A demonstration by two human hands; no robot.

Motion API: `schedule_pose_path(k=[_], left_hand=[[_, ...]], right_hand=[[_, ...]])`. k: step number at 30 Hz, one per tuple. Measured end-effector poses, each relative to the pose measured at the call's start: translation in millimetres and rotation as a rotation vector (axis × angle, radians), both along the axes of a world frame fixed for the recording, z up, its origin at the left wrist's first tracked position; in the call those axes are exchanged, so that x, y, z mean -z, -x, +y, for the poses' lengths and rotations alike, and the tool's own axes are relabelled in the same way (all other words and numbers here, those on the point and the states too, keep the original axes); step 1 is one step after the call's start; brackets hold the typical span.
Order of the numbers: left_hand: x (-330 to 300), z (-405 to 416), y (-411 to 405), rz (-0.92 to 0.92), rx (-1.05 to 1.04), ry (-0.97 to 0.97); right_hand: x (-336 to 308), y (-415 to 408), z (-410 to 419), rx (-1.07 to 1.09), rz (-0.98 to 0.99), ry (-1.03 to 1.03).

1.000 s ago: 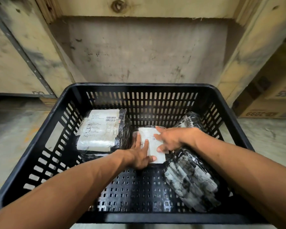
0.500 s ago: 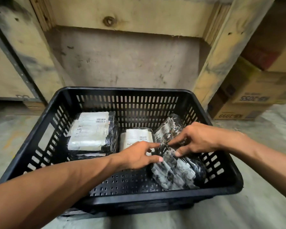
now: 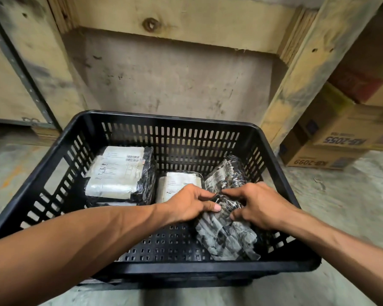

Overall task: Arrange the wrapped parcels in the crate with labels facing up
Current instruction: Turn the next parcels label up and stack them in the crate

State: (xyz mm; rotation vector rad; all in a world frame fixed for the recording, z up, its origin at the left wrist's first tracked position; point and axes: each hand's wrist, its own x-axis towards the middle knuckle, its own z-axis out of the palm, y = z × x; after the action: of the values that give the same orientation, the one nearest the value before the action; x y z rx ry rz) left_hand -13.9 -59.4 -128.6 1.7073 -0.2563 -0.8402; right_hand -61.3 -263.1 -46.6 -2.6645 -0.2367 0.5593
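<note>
Black-wrapped parcel, both hands now gripping it

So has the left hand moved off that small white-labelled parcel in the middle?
Yes. The left hand has gone rightward off the small labelled parcel, toward the crate's right wall, onto the crinkled black-and-white parcel beside the right hand.

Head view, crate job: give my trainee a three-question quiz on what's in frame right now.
1. True or false: the large parcel in the crate shows its label facing up.
2. Which parcel do both hands touch? A) large left one B) small middle parcel C) crinkled right parcel
3. Fill in: the printed cardboard boxes stand to the crate's ____.

Key: 1 true. 2 C; left hand and right hand meet on it. 3 right.
</note>
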Motion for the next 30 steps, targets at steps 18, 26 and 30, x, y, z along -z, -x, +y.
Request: schedule_pose_path(k=[18,26,30], left_hand=[[-66.7,50.5,-14.5,-0.308,-0.093,0.209],[-74.2,49.3,6.0,-0.524,-0.312,0.081],[-78.0,57.1,5.2,-0.568,-0.322,0.035]], right_hand=[[-37.3,-6.8,7.0,0.236,-0.195,-0.620],[-21.1,-12.1,55.6,0.434,-0.115,-0.857],[-21.5,-13.9,65.1,0.534,-0.200,-0.929]])
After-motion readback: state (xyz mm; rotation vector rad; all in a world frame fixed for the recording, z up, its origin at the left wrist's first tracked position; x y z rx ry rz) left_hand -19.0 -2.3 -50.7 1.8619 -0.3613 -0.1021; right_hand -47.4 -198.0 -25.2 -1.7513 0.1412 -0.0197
